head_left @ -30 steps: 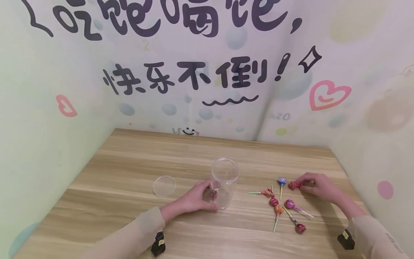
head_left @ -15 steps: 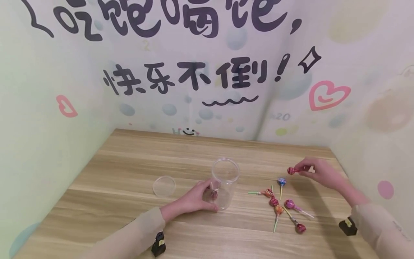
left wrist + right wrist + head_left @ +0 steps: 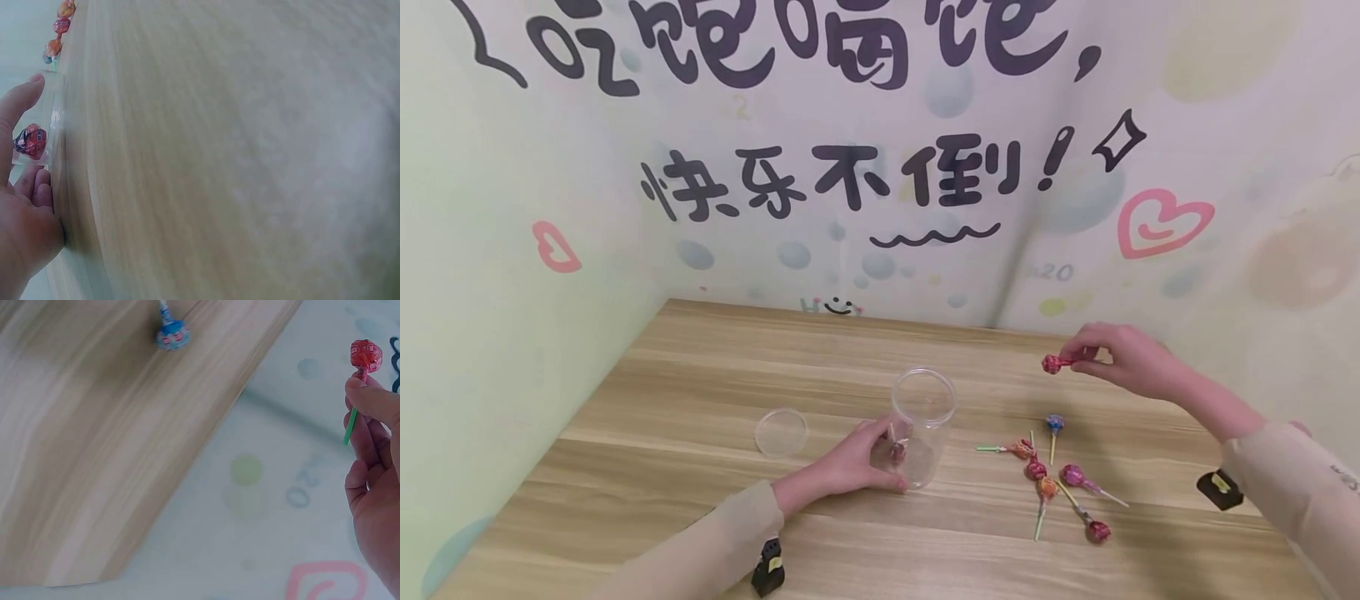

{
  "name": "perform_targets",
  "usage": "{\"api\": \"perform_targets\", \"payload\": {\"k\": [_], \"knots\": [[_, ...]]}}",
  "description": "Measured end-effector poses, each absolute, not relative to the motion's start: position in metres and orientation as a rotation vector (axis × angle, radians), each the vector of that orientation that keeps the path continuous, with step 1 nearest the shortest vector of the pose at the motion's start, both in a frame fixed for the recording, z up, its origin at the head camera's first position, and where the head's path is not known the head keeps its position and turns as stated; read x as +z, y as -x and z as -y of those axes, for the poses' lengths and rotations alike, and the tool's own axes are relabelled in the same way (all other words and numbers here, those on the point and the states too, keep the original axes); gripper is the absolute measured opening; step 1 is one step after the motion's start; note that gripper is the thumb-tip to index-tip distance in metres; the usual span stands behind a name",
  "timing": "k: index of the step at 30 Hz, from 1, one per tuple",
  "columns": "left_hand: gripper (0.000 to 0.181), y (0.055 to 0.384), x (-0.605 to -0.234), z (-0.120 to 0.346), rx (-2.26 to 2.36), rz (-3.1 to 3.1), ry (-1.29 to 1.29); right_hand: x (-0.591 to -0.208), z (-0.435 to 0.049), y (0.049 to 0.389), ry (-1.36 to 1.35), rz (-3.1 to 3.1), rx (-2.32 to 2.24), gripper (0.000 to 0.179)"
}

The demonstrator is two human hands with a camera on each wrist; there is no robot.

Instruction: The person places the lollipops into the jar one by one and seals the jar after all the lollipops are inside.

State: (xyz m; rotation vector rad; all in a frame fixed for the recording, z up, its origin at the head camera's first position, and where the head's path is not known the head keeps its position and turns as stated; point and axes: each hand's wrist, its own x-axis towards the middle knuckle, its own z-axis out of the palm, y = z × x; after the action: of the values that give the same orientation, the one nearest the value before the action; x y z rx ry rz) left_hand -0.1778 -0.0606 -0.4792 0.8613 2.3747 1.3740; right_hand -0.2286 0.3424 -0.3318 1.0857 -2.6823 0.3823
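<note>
My left hand (image 3: 853,460) grips the lower side of a clear plastic jar (image 3: 928,433) standing upright and lidless on the table. Inside the jar lies one dark red lollipop (image 3: 31,142), seen through the wall in the left wrist view. In the air above the table's back right, my right hand (image 3: 1123,360) pinches a red-wrapped lollipop (image 3: 366,356) by its green stick, just below the candy. Below that hand, a blue lollipop (image 3: 1055,423) lies on the table, with a purple one (image 3: 1072,475) nearer to me.
Between the jar and the right sleeve are more loose lollipops, among them an orange one (image 3: 1047,487) and a dark red one (image 3: 1098,532). A round clear lid (image 3: 781,433) lies left of the jar. Printed walls enclose the wooden table (image 3: 700,375) at the back and sides.
My right hand has lifted the red lollipop off the table and carried it up, back and slightly left. The left hand and the jar have stayed in place.
</note>
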Motion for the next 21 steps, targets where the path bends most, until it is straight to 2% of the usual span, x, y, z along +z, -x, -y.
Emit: {"api": "perform_targets", "payload": {"k": [10, 21], "knots": [[0.066, 0.179, -0.479, 0.061, 1.362, -2.380, -0.847, -0.295, -0.283, 0.226, -1.233, 2.750, 0.434, 0.023], [0.066, 0.179, -0.480, 0.061, 1.366, -2.387, -0.886, -0.275, -0.219, 0.218, -1.370, 2.756, 0.498, 0.015]]}}
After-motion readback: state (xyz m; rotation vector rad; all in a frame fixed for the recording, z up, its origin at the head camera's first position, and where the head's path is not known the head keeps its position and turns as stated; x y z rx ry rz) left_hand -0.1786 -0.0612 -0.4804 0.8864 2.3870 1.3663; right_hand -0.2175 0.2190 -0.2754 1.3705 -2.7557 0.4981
